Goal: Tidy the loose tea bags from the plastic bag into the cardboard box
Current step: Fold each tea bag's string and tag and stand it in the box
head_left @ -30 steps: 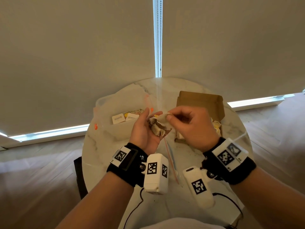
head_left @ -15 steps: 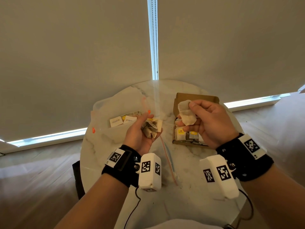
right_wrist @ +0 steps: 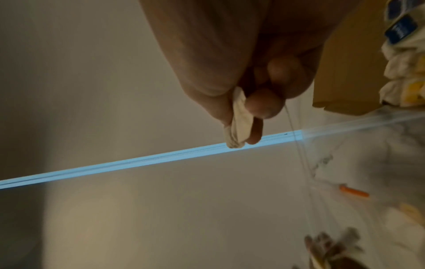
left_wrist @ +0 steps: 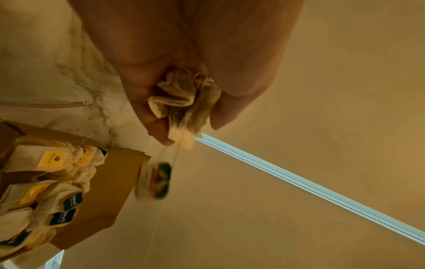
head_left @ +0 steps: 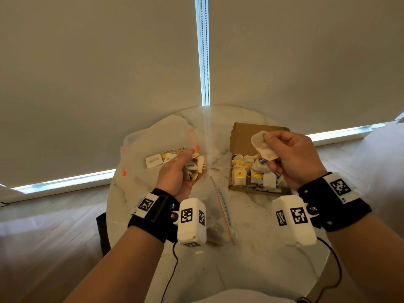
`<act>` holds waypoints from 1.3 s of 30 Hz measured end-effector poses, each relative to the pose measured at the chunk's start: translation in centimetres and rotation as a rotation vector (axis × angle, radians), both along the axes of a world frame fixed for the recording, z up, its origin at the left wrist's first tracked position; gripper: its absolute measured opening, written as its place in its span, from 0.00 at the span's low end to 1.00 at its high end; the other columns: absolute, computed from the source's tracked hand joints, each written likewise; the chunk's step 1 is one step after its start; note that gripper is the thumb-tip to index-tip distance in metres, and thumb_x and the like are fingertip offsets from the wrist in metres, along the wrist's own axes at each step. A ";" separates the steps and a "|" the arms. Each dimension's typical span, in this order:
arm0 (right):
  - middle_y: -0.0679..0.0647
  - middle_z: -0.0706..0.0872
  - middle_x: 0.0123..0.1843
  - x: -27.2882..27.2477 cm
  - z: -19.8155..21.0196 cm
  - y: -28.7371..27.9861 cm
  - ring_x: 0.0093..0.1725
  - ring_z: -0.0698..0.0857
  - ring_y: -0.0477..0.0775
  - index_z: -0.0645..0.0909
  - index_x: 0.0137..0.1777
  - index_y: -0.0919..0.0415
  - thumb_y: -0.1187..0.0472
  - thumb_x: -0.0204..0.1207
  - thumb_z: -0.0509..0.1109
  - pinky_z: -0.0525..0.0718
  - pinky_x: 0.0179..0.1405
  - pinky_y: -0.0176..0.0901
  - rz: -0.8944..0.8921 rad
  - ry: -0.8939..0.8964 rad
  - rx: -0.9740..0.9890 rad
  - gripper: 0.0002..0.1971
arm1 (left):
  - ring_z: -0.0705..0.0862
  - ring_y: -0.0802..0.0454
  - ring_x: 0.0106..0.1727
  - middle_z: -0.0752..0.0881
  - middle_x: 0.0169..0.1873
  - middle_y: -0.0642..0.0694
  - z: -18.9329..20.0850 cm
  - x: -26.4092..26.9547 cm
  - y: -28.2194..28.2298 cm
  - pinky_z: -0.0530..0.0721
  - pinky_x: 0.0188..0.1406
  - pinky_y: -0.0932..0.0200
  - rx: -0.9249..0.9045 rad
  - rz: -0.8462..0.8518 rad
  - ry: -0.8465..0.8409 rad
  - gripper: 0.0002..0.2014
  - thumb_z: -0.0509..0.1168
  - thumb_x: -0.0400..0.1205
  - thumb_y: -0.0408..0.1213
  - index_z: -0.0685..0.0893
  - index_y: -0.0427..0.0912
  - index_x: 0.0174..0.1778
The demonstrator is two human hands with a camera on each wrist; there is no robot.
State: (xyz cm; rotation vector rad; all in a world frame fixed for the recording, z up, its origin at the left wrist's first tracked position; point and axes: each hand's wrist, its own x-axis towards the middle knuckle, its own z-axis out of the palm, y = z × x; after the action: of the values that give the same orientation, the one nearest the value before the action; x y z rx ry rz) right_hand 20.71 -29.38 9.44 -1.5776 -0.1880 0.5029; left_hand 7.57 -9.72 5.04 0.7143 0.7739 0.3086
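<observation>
Tea bags (head_left: 251, 173) — featherweight, soft, easily crushed paper pouches with thin strings and small card tags; judged fragile enough to tear and spill, given dark specks already scattered over the marble surface (head_left: 240, 270)

Nearest, left hand (head_left: 175, 173) palm-up, curled round a crumpled clump of tea bags (head_left: 193, 168), thumb and fingers closed about the bundle; from the left wrist view, a blurred tag (left_wrist: 158, 180) dangling on its string below the clump — likely to snag. Best taken one at a time, by the pouch body or top fold, not by the string

Right hand (head_left: 290, 156) raised above the cardboard box (head_left: 244, 134), pinching a single pale tea bag (head_left: 262, 146) between thumb and fingertips (right_wrist: 262, 103); light pinch judged enough, no squeeze needed. Thin string trailing down in the right wrist view

Beyond and below, cardboard box open, lid flap back, rows of tea bags with yellow and blue tags standing inside. Farther left, clear plastic bag (head_left: 140, 154) lying flat with a few paper-wrapped tea bags (head_left: 154, 160) still in it — slippery film, hard to see
</observation>
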 end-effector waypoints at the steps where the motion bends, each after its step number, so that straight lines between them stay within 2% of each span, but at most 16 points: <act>1: 0.58 0.89 0.31 0.4 -0.4 -0.3 0.18 0.74 0.49 0.85 0.54 0.65 0.60 0.83 0.67 0.70 0.14 0.35 -0.025 0.016 -0.011 0.09 | 0.87 0.49 0.41 0.87 0.53 0.38 0.1 -0.1 0.2 0.88 0.33 0.57 0.000 0.005 -0.003 0.12 0.66 0.85 0.33 0.84 0.32 0.63; 6: 0.57 0.88 0.33 1.1 -2.1 -1.2 0.23 0.78 0.51 0.84 0.55 0.65 0.60 0.84 0.67 0.74 0.19 0.38 -0.018 0.087 -0.041 0.09 | 0.86 0.51 0.40 0.89 0.48 0.42 0.7 -0.3 0.1 0.87 0.32 0.59 0.069 -0.015 -0.001 0.10 0.63 0.85 0.29 0.85 0.34 0.60; 10: 0.56 0.88 0.37 -0.1 -1.9 -0.5 0.28 0.79 0.53 0.88 0.44 0.59 0.61 0.80 0.69 0.75 0.24 0.41 0.129 0.113 0.021 0.07 | 0.86 0.50 0.37 0.87 0.46 0.39 1.3 -0.1 -0.5 0.86 0.32 0.58 0.177 -0.049 0.006 0.07 0.65 0.84 0.28 0.85 0.37 0.56; 12: 0.54 0.87 0.35 -1.0 -1.8 0.0 0.30 0.79 0.53 0.88 0.36 0.53 0.56 0.76 0.71 0.74 0.24 0.41 0.227 0.144 0.029 0.09 | 0.86 0.49 0.38 0.87 0.49 0.37 2.0 0.2 -0.7 0.86 0.34 0.57 0.213 -0.067 0.000 0.08 0.66 0.84 0.28 0.85 0.37 0.58; 14: 0.53 0.85 0.33 -1.9 -1.7 0.8 0.31 0.79 0.51 0.87 0.32 0.55 0.48 0.73 0.70 0.74 0.24 0.39 0.273 0.184 0.019 0.14 | 0.86 0.49 0.38 0.85 0.48 0.37 2.8 0.4 -0.8 0.86 0.35 0.57 0.256 -0.092 -0.019 0.08 0.67 0.83 0.28 0.86 0.38 0.57; 16: 0.54 0.83 0.30 -2.7 -1.8 1.5 0.31 0.79 0.51 0.85 0.30 0.56 0.45 0.77 0.67 0.78 0.28 0.41 0.303 0.040 -0.113 0.20 | 0.85 0.50 0.37 0.84 0.47 0.38 3.7 0.5 -1.1 0.85 0.33 0.58 0.310 -0.126 -0.042 0.08 0.66 0.84 0.27 0.86 0.39 0.56; 18: 0.51 0.83 0.26 -3.4 -2.0 2.1 0.26 0.76 0.49 0.88 0.36 0.57 0.47 0.80 0.67 0.75 0.28 0.39 0.365 -0.190 -0.208 0.18 | 0.84 0.49 0.39 0.84 0.47 0.38 4.5 0.7 -1.3 0.84 0.33 0.58 0.386 -0.164 -0.053 0.09 0.66 0.84 0.27 0.87 0.39 0.57; 20: 0.48 0.75 0.19 -3.9 -2.2 2.8 0.18 0.66 0.46 0.88 0.47 0.59 0.50 0.78 0.71 0.65 0.20 0.38 0.441 -0.253 -0.163 0.12 | 0.84 0.48 0.44 0.85 0.48 0.39 5.0 0.8 -1.5 0.84 0.37 0.56 0.472 -0.196 -0.054 0.10 0.66 0.84 0.28 0.87 0.40 0.58; 21: 0.50 0.73 0.19 -4.1 -2.1 3.0 0.17 0.65 0.47 0.87 0.49 0.59 0.49 0.77 0.72 0.63 0.20 0.38 0.468 -0.262 -0.125 0.13 | 0.84 0.48 0.45 0.86 0.47 0.41 5.2 0.8 -1.6 0.84 0.40 0.54 0.522 -0.210 -0.051 0.10 0.67 0.83 0.28 0.87 0.41 0.58; 24: 0.61 0.83 0.27 -4.4 -1.7 3.7 0.22 0.76 0.54 0.88 0.47 0.57 0.44 0.76 0.71 0.74 0.22 0.45 0.482 -0.336 -0.059 0.16 | 0.82 0.48 0.41 0.85 0.40 0.44 5.7 0.8 -1.7 0.84 0.40 0.52 0.684 -0.261 -0.041 0.10 0.68 0.83 0.30 0.88 0.44 0.57; 27: 0.58 0.89 0.34 -4.3 -0.9 3.9 0.25 0.81 0.46 0.87 0.42 0.56 0.41 0.74 0.66 0.78 0.25 0.38 0.388 -0.308 -0.026 0.19 | 0.83 0.47 0.40 0.86 0.41 0.41 5.7 0.7 -1.7 0.86 0.40 0.50 0.752 -0.297 -0.025 0.11 0.67 0.84 0.30 0.87 0.46 0.59; 30: 0.54 0.90 0.36 -4.0 -0.8 4.1 0.31 0.87 0.47 0.89 0.43 0.59 0.47 0.77 0.70 0.80 0.26 0.32 0.329 -0.343 -0.036 0.15 | 0.87 0.50 0.49 0.90 0.53 0.43 5.6 0.7 -1.8 0.88 0.53 0.50 0.821 -0.339 -0.021 0.13 0.65 0.85 0.31 0.86 0.47 0.63; 32: 0.53 0.91 0.39 -4.0 -0.9 4.1 0.36 0.90 0.52 0.89 0.46 0.58 0.52 0.77 0.73 0.86 0.29 0.39 0.319 -0.348 -0.058 0.10 | 0.87 0.54 0.55 0.89 0.57 0.47 5.7 0.6 -1.7 0.86 0.57 0.57 0.932 -0.396 -0.017 0.15 0.64 0.86 0.31 0.84 0.46 0.67; 35: 0.55 0.91 0.42 -3.9 -0.9 3.9 0.40 0.91 0.58 0.89 0.48 0.62 0.58 0.76 0.75 0.90 0.34 0.55 0.332 -0.259 -0.046 0.07 | 0.86 0.55 0.61 0.88 0.60 0.50 5.8 0.6 -1.3 0.84 0.64 0.56 1.063 -0.474 0.005 0.17 0.63 0.87 0.34 0.81 0.45 0.72; 37: 0.60 0.91 0.43 -3.9 -0.7 3.8 0.41 0.91 0.58 0.88 0.48 0.65 0.61 0.76 0.75 0.90 0.35 0.57 0.324 -0.161 -0.002 0.07 | 0.84 0.57 0.63 0.87 0.62 0.50 6.0 0.6 -1.0 0.81 0.68 0.55 1.120 -0.526 0.006 0.19 0.63 0.87 0.37 0.79 0.45 0.75; 39: 0.61 0.91 0.42 -4.0 -0.5 3.8 0.38 0.91 0.55 0.88 0.49 0.67 0.64 0.77 0.75 0.90 0.33 0.55 0.284 -0.116 0.022 0.06 | 0.83 0.63 0.61 0.85 0.62 0.52 6.3 0.5 -0.8 0.81 0.65 0.61 1.147 -0.580 0.009 0.21 0.64 0.87 0.37 0.76 0.47 0.77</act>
State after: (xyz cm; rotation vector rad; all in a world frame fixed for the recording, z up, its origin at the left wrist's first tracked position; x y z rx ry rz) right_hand 16.70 -25.56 8.92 -1.5679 -0.5089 0.6273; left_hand 8.09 -10.49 11.34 1.9693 0.3030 0.1949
